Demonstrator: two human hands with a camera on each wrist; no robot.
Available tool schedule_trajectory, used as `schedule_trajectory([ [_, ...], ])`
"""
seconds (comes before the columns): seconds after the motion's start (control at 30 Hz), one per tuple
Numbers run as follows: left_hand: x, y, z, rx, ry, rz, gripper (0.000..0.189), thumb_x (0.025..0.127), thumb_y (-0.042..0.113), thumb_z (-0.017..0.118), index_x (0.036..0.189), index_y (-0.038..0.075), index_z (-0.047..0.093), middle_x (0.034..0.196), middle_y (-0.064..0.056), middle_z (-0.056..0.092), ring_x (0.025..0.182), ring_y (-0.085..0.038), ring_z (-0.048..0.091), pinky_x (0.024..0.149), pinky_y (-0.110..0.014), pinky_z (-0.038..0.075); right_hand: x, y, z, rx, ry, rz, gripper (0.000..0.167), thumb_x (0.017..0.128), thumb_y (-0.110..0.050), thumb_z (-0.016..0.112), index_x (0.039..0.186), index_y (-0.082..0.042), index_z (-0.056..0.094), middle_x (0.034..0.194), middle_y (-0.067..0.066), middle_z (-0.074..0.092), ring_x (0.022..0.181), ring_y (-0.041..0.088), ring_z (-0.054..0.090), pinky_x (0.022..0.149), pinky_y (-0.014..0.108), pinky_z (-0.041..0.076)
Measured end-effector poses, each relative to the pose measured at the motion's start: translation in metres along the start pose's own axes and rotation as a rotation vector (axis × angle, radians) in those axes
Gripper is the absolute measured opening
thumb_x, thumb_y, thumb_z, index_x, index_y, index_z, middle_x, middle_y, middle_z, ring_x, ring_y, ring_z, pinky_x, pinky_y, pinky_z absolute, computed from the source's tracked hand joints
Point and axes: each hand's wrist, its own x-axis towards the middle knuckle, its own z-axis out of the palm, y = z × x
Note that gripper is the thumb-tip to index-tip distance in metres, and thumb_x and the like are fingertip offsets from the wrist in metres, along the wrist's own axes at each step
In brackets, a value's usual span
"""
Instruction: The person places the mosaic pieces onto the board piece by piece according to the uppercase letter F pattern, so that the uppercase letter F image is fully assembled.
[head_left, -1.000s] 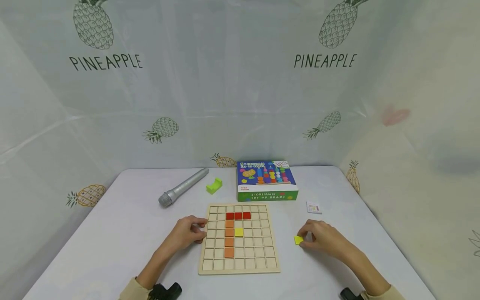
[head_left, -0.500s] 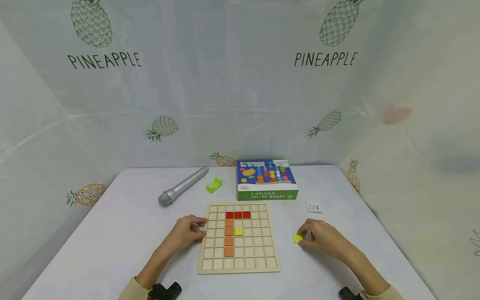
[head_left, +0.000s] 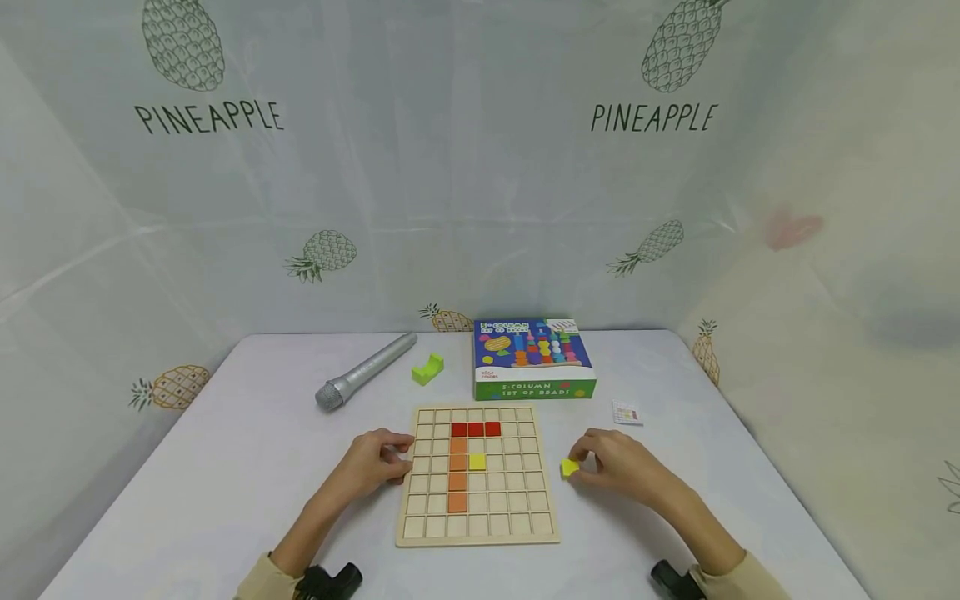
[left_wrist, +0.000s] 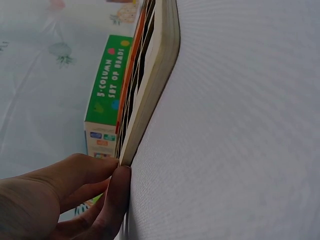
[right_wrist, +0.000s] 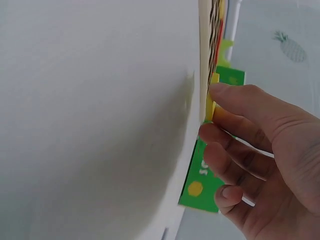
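Observation:
A wooden grid board (head_left: pixel 510 525) lies flat on the table, with a row of red tiles (head_left: pixel 476 429), a column of orange tiles (head_left: pixel 457 482) and one yellow tile (head_left: pixel 477 462) in its squares. My left hand (head_left: pixel 367 462) pinches the board's left edge; in the left wrist view its thumb (left_wrist: pixel 119 192) is against the side of the board. To the right of the board, my right hand (head_left: pixel 626 468) holds another yellow tile (head_left: pixel 568 468) between thumb and fingers. The right wrist view shows that tile (right_wrist: pixel 210 107) partly covered by the thumb, its other fingers curled loosely below.
Behind the board stands a bead set box (head_left: pixel 535 362). A silver microphone (head_left: pixel 366 371) and a light green curved block (head_left: pixel 428 369) lie at the back left. Right of the box is a small printed card (head_left: pixel 627 413). Fabric with pineapples (head_left: pixel 450 167) hangs behind the table.
My right hand has moved left with the yellow tile, closer to the board's right edge. The left hand stays at the left edge, and the tiles on the board are unchanged.

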Motion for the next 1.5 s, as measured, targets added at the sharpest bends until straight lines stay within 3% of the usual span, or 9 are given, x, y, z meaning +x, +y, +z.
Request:
schedule_trajectory([
  [0.3,0.001,0.0,-0.001,-0.006,-0.005,0.013,0.041,0.08,0.0,0.074,0.119,-0.008,0.066,0.102,-0.016,0.065,0.074,-0.011,0.067,0.058,-0.018,0.056,0.031,-0.032,0.014,-0.009,-0.014,-0.041,0.023,0.08,-0.033,0.08,0.096,-0.017,0.075,0.089,-0.008,0.067,0.066,0.001,0.046,0.056,0.016,0.041],
  [0.6,0.002,0.002,-0.001,0.006,-0.01,0.018,0.041,0.08,0.001,0.074,0.119,-0.007,0.066,0.101,-0.015,0.065,0.072,-0.009,0.066,0.057,-0.019,0.056,0.055,-0.056,0.031,-0.05,0.0,-0.096,0.021,0.081,-0.033,0.079,0.095,-0.017,0.075,0.089,-0.007,0.067,0.074,0.004,0.051,0.066,0.021,0.049],
  [1.03,0.0,0.001,-0.001,0.026,-0.015,0.013,0.039,0.08,0.001,0.074,0.118,-0.006,0.067,0.101,-0.015,0.066,0.067,-0.008,0.065,0.056,-0.019,0.055,0.065,-0.067,0.039,-0.024,-0.004,-0.08,0.021,0.082,-0.033,0.079,0.095,-0.017,0.075,0.09,-0.006,0.068,0.072,0.004,0.048,0.062,0.017,0.043],
  [1.5,0.0,0.004,-0.001,-0.02,-0.019,-0.005,0.04,0.081,-0.001,0.073,0.119,-0.008,0.065,0.102,-0.016,0.064,0.07,-0.013,0.066,0.056,-0.022,0.058,0.069,-0.068,0.041,-0.039,-0.021,-0.082,0.022,0.083,-0.035,0.078,0.096,-0.019,0.076,0.091,-0.007,0.068,0.074,0.003,0.05,0.065,0.017,0.046],
])
